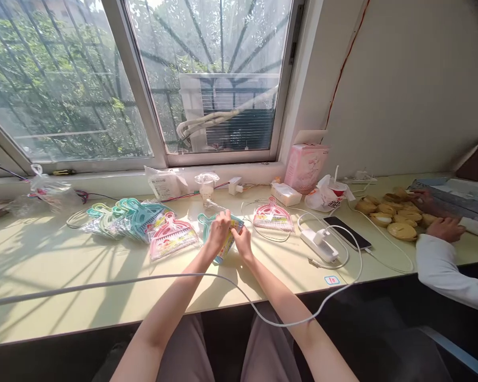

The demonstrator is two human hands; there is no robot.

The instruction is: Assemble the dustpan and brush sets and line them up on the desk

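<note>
My left hand (pixel 222 229) and my right hand (pixel 241 239) are both closed on a teal mini dustpan and brush set (pixel 225 247) with a printed card. It is tilted over the table in front of me, its teal handle end pointing left. My fingers meet near its upper edge and hide part of it. Just left of my hands lies a pink dustpan set (pixel 174 236) in clear plastic. Farther left, several teal and green packaged sets (pixel 133 218) overlap in a pile. Another pink set (pixel 273 216) rests to the right, behind my right hand.
A white power strip (pixel 319 244), a black phone (pixel 347 233) and loose cables lie right of me; one cable (pixel 103 283) crosses over my forearms. A plastic cup (pixel 207 185) and pink box (pixel 306 164) stand behind. At far right, another person's hands reach near round yellowish objects (pixel 402 230).
</note>
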